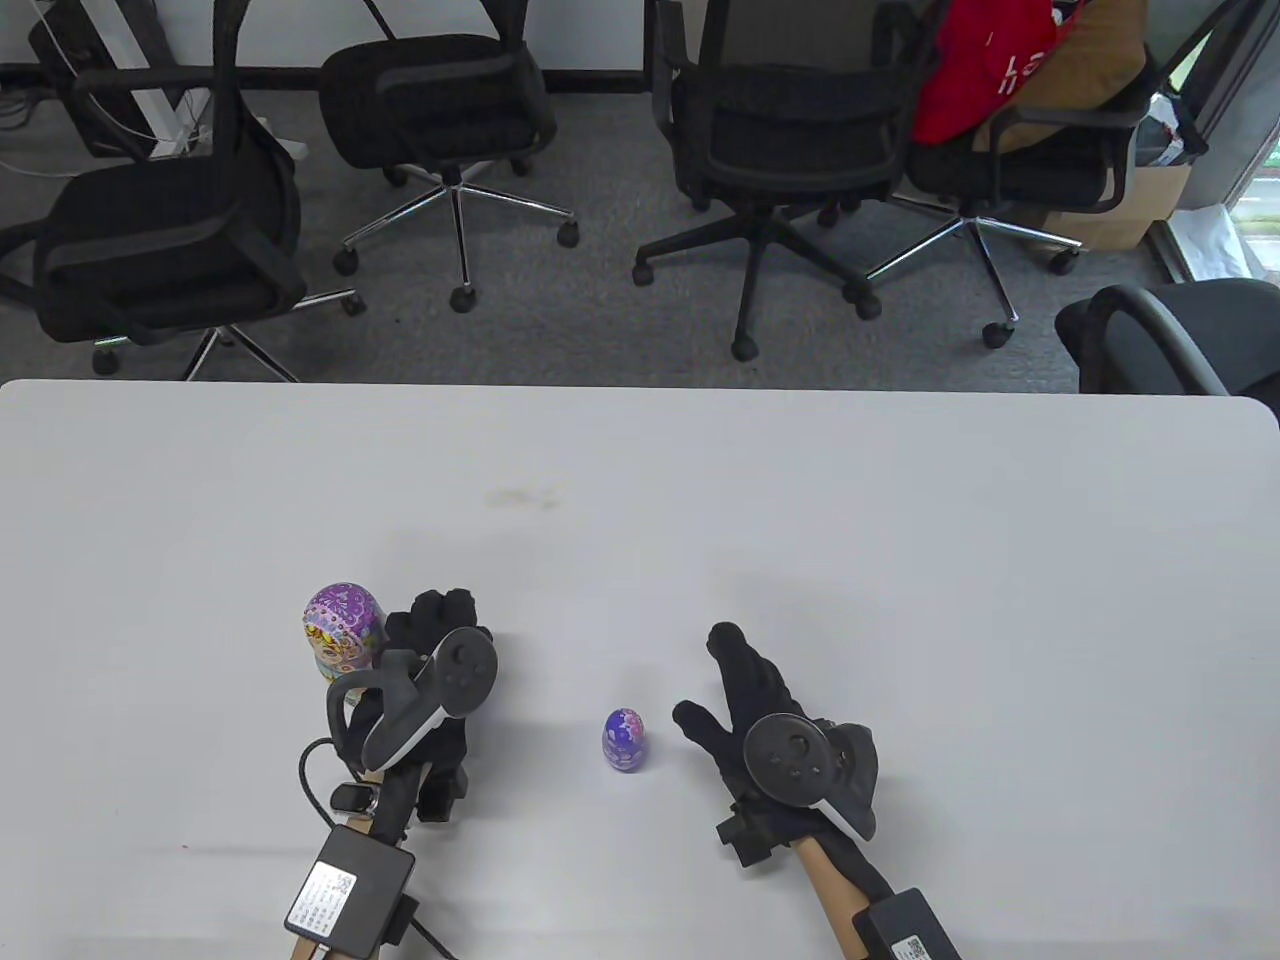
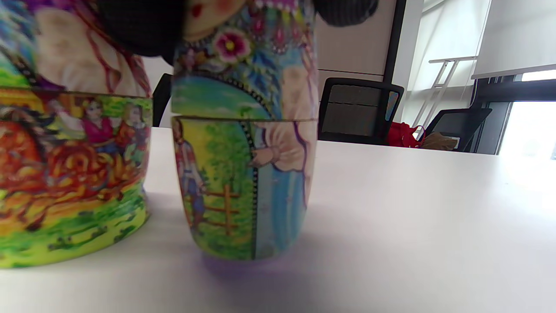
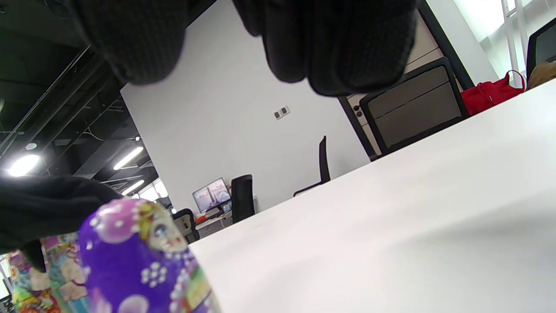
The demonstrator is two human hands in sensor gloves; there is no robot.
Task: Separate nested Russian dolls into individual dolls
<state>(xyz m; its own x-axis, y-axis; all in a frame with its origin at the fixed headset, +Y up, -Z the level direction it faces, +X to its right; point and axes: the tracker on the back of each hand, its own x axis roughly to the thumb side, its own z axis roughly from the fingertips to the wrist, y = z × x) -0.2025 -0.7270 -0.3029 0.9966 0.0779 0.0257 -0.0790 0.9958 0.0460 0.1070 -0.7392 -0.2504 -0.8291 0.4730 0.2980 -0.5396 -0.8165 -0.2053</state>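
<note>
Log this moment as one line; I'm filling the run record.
left hand: grips medium doll beside large doll | right hand: open, free | small doll: upright, alone on table

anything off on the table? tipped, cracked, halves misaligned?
Nothing stands out. The small purple doll stands upright between the hands. In the left wrist view two larger dolls, a big one and a mid-sized one, sit upright with seams closed. A faint smudge marks the table.
</note>
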